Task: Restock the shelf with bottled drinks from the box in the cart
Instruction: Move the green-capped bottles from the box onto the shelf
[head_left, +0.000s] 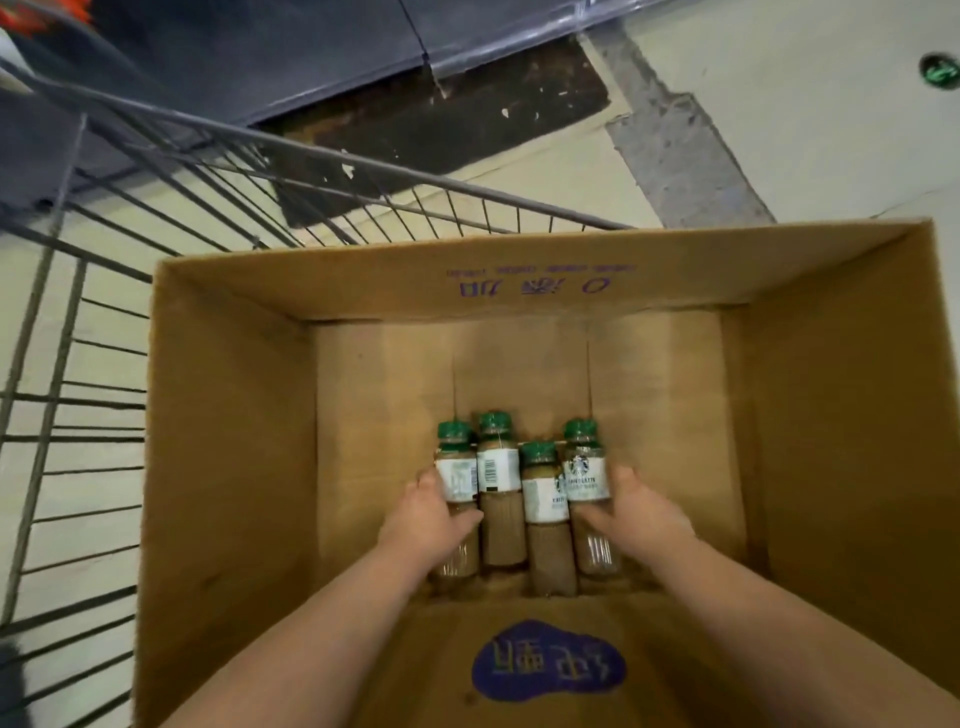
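Observation:
Several bottled coffee drinks with green caps and white labels stand side by side near the front of the open cardboard box (234, 415). My left hand (431, 519) wraps around the leftmost bottle (457, 478). My right hand (634, 519) presses against the rightmost bottle (587, 478). Two more bottles (498, 473) (545, 499) stand squeezed between them. Both forearms reach down into the box from its near edge. The bottles rest on the box floor.
The box sits in a wire shopping cart (78, 364), whose grey bars run along the left and far side. Beyond the cart a dark shelf base (291, 57) meets a pale floor. The far half of the box floor (519, 364) holds nothing.

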